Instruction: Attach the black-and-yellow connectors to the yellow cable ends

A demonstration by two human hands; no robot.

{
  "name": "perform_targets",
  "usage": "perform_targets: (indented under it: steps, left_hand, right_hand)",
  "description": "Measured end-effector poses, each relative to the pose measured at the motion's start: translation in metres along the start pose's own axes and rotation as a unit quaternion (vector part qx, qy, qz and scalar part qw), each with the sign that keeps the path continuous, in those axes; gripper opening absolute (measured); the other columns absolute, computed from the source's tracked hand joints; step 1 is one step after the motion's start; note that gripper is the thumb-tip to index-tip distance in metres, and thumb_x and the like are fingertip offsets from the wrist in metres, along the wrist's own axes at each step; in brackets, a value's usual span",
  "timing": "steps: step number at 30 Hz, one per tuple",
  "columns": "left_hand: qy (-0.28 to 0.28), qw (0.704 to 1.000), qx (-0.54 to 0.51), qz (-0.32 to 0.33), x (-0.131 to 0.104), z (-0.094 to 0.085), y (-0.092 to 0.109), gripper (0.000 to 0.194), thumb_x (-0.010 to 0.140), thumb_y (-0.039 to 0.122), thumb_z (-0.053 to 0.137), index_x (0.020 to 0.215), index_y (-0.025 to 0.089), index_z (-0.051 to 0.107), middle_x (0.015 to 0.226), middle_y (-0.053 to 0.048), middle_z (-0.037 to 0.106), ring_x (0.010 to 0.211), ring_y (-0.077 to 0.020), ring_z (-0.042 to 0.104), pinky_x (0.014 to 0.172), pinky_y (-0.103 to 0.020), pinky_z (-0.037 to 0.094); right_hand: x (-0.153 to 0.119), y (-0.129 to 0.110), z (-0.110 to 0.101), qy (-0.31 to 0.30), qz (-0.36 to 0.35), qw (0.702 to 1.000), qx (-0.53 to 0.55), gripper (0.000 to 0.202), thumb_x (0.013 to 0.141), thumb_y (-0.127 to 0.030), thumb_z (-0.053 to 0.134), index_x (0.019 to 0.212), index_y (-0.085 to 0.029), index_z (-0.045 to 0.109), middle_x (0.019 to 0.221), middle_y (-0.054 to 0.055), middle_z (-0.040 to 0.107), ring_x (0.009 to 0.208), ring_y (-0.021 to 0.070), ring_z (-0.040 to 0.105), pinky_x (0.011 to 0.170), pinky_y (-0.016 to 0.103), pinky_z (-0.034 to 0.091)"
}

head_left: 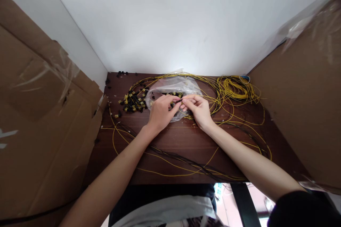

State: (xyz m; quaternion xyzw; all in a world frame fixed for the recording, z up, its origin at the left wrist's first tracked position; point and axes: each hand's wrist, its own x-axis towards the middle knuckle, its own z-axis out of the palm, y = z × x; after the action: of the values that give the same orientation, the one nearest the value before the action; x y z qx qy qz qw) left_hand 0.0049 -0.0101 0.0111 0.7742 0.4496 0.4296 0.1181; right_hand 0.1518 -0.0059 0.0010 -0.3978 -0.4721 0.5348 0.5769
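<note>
Pinching a small black piece point(179, 100) mid-frame, left hand point(163, 110) and right hand point(197, 109) meet above a plastic bag point(173, 86).

A small black piece point(180, 100) is held up roughly level between the fingertips of the left hand point(161, 111) and the right hand point(199, 109), above a crumpled clear plastic bag point(170, 86); its finer shape is hidden by the fingers. Black-and-yellow parts are partly covered by the bag.
</note>
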Motion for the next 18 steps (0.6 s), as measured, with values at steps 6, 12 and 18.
perform_targets:
  steps: [6, 12, 18]
  left_hand:
    - [-0.006, 1.000, -0.012, -0.011, 0.0008, -0.0013, -0.0005, 0.010, 0.080, 0.020, 0.060, 0.087, 0.015, 0.067, 0.071, -0.002, 0.064, 0.064, -0.0117, 0.055, 0.057, -0.022, 0.041]
    - [-0.002, 0.999, -0.028, -0.017, 0.0008, 0.0000, -0.0022, 0.010, 0.080, 0.021, 0.061, 0.084, 0.015, 0.068, 0.068, -0.001, 0.064, 0.058, -0.0108, 0.052, 0.056, -0.023, 0.039]
    - [-0.004, 0.996, -0.053, -0.065, 0.0032, -0.0032, -0.0049, 0.010, 0.077, 0.020, 0.062, 0.079, 0.014, 0.070, 0.059, 0.000, 0.059, 0.052, -0.0092, 0.046, 0.052, -0.022, 0.034]
  right_hand:
    - [-0.0004, -0.0004, 0.0010, -0.003, 0.002, 1.000, 0.005, 0.022, 0.064, -0.032, 0.075, 0.075, -0.017, 0.063, 0.058, -0.002, 0.064, 0.054, 0.0102, 0.061, 0.054, 0.024, 0.051]
    - [-0.0005, 0.0013, 0.0004, -0.013, -0.006, 1.000, 0.017, 0.021, 0.066, -0.030, 0.074, 0.076, -0.016, 0.062, 0.057, -0.002, 0.062, 0.052, 0.0093, 0.060, 0.054, 0.022, 0.051]
    - [-0.0002, 0.0023, 0.0008, -0.011, -0.019, 1.000, 0.004, 0.026, 0.066, -0.030, 0.074, 0.081, -0.016, 0.060, 0.061, -0.002, 0.063, 0.055, 0.0102, 0.061, 0.054, 0.023, 0.051]
